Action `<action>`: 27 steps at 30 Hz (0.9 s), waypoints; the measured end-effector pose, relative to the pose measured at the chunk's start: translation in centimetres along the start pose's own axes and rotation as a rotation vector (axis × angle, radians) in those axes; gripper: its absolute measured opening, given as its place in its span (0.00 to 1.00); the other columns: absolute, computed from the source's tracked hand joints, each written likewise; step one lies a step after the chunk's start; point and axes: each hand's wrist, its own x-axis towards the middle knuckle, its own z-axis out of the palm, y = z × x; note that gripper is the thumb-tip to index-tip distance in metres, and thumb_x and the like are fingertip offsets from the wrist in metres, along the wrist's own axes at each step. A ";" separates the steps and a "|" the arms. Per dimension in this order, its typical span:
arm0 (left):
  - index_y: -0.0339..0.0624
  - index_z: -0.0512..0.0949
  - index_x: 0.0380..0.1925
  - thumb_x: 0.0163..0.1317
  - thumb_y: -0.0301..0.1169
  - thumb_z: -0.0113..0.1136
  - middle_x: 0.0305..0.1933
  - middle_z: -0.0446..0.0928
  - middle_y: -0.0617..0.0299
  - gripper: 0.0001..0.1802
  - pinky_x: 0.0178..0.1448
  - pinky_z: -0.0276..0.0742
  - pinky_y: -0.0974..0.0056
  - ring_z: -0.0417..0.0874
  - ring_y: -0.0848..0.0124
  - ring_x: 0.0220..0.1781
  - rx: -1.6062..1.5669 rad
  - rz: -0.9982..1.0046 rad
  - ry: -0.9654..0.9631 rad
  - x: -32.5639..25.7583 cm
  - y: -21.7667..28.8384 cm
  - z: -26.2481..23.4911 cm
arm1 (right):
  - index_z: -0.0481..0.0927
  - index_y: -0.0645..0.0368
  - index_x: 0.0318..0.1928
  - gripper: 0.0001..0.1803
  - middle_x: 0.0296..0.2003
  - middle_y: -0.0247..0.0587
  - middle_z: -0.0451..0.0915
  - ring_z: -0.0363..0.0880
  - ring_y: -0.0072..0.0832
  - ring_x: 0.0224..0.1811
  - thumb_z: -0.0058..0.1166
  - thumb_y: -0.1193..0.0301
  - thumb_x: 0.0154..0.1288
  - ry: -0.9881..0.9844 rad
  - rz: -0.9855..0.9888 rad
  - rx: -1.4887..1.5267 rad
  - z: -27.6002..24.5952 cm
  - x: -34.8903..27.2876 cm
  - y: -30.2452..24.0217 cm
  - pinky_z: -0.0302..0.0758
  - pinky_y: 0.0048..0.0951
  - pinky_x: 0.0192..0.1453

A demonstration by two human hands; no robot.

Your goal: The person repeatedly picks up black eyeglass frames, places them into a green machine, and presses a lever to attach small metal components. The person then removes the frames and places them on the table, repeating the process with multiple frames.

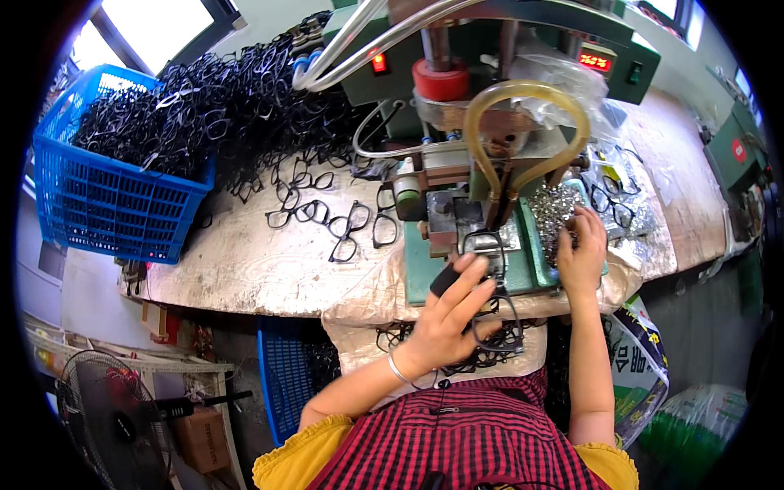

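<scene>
Left of the green benchtop press (482, 163), your left hand (449, 314) pinches a black plastic spectacle frame (494, 286) under its head; a slip could jam the frame. To its right, your right hand (581, 249), fingers curled, picks in the tray of small silver metal parts (555, 211), which could spill.

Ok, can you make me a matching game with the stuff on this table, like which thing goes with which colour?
Things:
1. basket full of eyeglass frames
2. eyeglass frame in the left hand
3. round cap on the machine
4. bent hose above the right hand

Colours:
A. yellowish
B. blue
C. red
D. black

Pairs: 1-B, 2-D, 3-C, 4-A
</scene>
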 end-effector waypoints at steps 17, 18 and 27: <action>0.42 0.87 0.33 0.53 0.43 0.75 0.44 0.83 0.53 0.16 0.46 0.77 0.58 0.83 0.58 0.43 1.034 -0.783 0.205 0.3 -21.3 -16.4 | 0.86 0.62 0.39 0.07 0.36 0.42 0.86 0.84 0.31 0.42 0.65 0.76 0.59 0.007 0.263 0.449 0.4 1.4 -2.4 0.76 0.30 0.53; 0.42 0.86 0.31 0.51 0.44 0.75 0.41 0.84 0.52 0.17 0.45 0.78 0.57 0.84 0.57 0.42 1.008 -0.908 0.145 -1.4 -24.6 -16.2 | 0.86 0.62 0.39 0.07 0.36 0.42 0.86 0.84 0.31 0.42 0.65 0.76 0.59 0.001 0.289 0.437 0.0 0.8 -1.9 0.76 0.30 0.54; 0.38 0.79 0.31 0.67 0.32 0.64 0.21 0.76 0.67 0.09 0.21 0.63 0.74 0.73 0.78 0.17 -0.022 -0.963 0.354 -2.0 -21.7 -14.9 | 0.86 0.64 0.38 0.06 0.37 0.39 0.85 0.82 0.27 0.43 0.62 0.81 0.59 0.044 0.385 0.424 -5.5 -3.9 -0.2 0.75 0.28 0.53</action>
